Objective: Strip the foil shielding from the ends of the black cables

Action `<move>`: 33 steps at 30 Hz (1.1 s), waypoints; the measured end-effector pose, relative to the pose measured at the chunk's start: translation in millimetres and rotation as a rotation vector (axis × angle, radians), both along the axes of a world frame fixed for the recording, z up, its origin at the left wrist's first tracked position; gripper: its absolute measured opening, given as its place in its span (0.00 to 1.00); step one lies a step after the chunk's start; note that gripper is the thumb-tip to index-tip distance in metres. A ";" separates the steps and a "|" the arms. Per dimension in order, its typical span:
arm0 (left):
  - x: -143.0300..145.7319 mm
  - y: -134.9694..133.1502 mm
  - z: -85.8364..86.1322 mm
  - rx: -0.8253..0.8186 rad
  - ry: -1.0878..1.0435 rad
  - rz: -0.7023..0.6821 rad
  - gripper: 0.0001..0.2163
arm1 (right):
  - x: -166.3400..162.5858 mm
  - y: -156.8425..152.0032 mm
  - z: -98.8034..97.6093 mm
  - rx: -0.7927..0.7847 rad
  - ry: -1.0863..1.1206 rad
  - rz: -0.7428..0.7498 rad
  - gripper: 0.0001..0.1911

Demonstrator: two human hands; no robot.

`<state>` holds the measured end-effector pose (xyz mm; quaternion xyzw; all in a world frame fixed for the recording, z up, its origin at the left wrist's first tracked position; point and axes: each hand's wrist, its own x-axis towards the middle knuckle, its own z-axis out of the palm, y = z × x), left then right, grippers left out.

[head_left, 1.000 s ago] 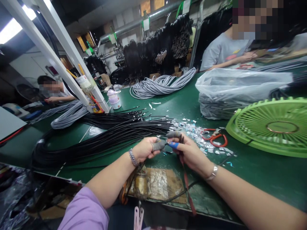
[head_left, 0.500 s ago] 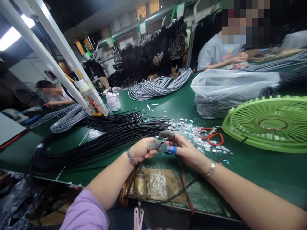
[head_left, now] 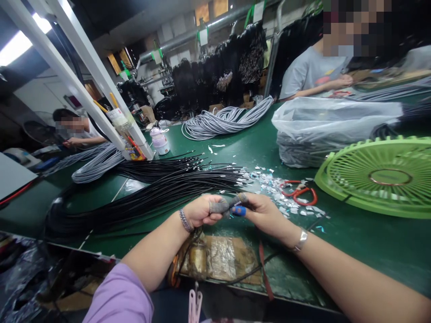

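Far left, on the green table (head_left: 256,148): grey cables (head_left: 97,163) in a loop, a small bottle (head_left: 160,140) just behind. Next, spread across the table toward the middle, a thick sheaf of black cables (head_left: 161,188), tips pointing right. Near the front edge, left hand (head_left: 202,211) closed, grey-capped thumb and forefinger pinched narrow on a thin cable end (head_left: 231,206), mostly hidden under the fingertips. Touching it fingertip to fingertip, right hand (head_left: 266,213), likewise pinched on that end, one finger capped in blue. Just beyond, foil scraps (head_left: 269,179) and red-handled pliers (head_left: 299,193). Further right, a green fan (head_left: 380,177) lying flat, a plastic bag (head_left: 336,121) behind it, a co-worker (head_left: 313,72) at the far side
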<state>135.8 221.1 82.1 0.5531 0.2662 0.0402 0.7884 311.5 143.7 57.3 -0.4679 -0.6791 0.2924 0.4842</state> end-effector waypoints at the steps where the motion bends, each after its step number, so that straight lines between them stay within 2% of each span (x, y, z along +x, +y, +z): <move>1: -0.5 -0.1 0.1 -0.001 0.001 -0.015 0.17 | 1.0 -0.7 1.5 0.008 -0.033 0.006 0.20; 4: -1.9 0.4 -0.1 0.006 0.010 -0.064 0.18 | 4.3 -2.4 7.6 0.011 -0.078 0.077 0.22; 7: -3.2 2.2 0.4 0.067 0.022 -0.084 0.22 | 6.4 -2.9 11.8 -0.065 -0.024 0.175 0.21; 10: -4.2 4.1 1.1 0.214 0.043 -0.093 0.23 | 6.7 -2.6 10.6 -0.228 0.097 0.273 0.19; 13: -4.1 3.8 -0.9 0.358 0.083 -0.185 0.21 | 5.3 -3.0 7.8 -0.461 0.179 0.412 0.15; 15: -3.4 2.2 -4.0 0.404 0.103 -0.262 0.18 | 4.1 -3.8 7.8 -0.586 0.129 0.517 0.11; 17: -2.6 0.7 -7.1 0.424 0.110 -0.310 0.16 | 3.3 -4.7 9.7 -0.638 0.042 0.570 0.09; 19: -2.2 0.6 -8.4 0.444 0.098 -0.316 0.15 | 3.6 -5.3 12.6 -0.636 0.000 0.552 0.09; 22: -2.4 3.3 -6.2 0.485 0.048 -0.259 0.15 | 6.4 -5.0 16.5 -0.615 0.067 0.437 0.10; 25: -3.0 6.1 -2.1 0.563 0.016 -0.208 0.16 | 10.1 -3.5 18.5 -0.615 0.176 0.256 0.17; 27: -3.3 7.1 -0.8 0.625 0.013 -0.211 0.16 | 11.8 -2.6 19.5 -0.641 0.175 0.186 0.23; 30: -3.6 8.2 -1.5 0.690 0.020 -0.208 0.17 | 12.5 -2.8 21.3 -0.699 0.065 0.235 0.28; 33: -3.5 9.1 -3.2 0.726 0.030 -0.185 0.17 | 10.4 -4.3 23.0 -0.737 -0.002 0.308 0.29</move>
